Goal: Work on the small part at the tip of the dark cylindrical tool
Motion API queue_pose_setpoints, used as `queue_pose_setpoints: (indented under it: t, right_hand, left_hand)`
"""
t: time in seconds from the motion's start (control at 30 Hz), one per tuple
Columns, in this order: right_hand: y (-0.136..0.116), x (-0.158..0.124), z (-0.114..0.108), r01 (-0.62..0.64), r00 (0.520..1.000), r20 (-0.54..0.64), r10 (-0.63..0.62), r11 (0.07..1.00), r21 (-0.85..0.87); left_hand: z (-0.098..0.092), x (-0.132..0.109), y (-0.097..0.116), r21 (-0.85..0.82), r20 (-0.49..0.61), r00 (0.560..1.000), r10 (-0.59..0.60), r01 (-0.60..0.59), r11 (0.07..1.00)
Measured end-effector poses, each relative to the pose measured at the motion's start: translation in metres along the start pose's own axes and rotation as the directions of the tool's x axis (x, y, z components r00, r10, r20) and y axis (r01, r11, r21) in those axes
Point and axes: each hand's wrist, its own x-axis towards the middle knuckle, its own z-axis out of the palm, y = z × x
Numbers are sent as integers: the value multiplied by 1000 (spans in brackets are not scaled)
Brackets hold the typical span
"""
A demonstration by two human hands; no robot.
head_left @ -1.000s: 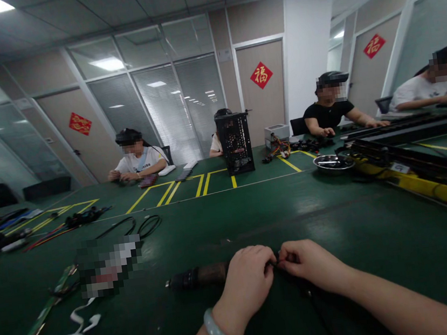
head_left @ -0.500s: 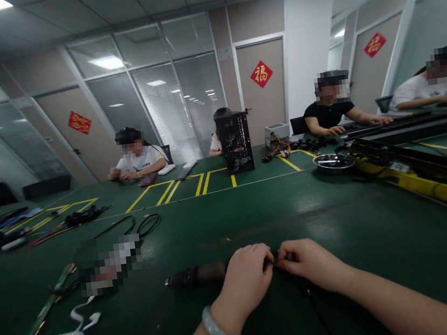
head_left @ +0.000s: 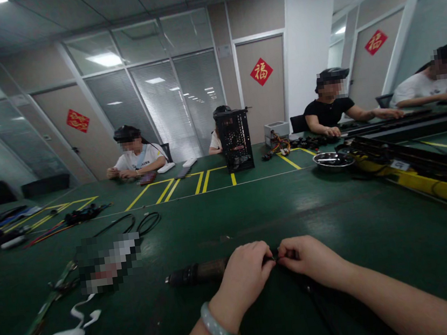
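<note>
Black cable end (head_left: 274,258) pinched btwn L hand (head_left: 244,273) & R hand (head_left: 310,259), open green bench mat (head_left: 335,213) ahead.

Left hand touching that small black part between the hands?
Touching. The head view shows the fingers of the left hand pressed against the small black part.

Ahead of the hands and well to their right, the co-worker in the black shirt (head_left: 329,114) is sliding an outstretched hand (head_left: 391,112) farther along the black rail (head_left: 405,124), away from the body. Nearer, the camera wearer's head is dipping slightly, so the left hand (head_left: 245,276) and right hand (head_left: 312,259) are riding a little higher in the view.
</note>
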Motion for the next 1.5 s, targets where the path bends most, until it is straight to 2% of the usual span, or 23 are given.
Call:
queue_pose_setpoints:
  t: [0.2,0.3,0.43,0.87,1.13,1.5]
  right_hand:
    - [-8,-1,-4,57,998,-8,-60,983,-174]
    - [-11,-1,-4,38,999,-26,-44,979,-199]
    - [-12,-2,-2,-13,999,-53,5,988,-152]
    - [-8,-1,2,-44,998,-47,41,998,-49]
    - [-6,0,2,-46,998,-44,47,999,15]
    - [-2,1,4,-29,998,-47,28,999,-19]
  left_hand:
    - [-1,1,-1,-17,7,1000,18,-18,1000]
    - [0,1,-2,-30,6,1000,22,-21,999]
    - [2,0,-4,-27,0,1000,28,-28,999]
    - [7,1,-1,21,-6,1000,17,-17,1000]
    - [-2,-2,4,21,8,999,-40,40,999]
    - [-1,-1,9,44,-17,999,45,-44,998]
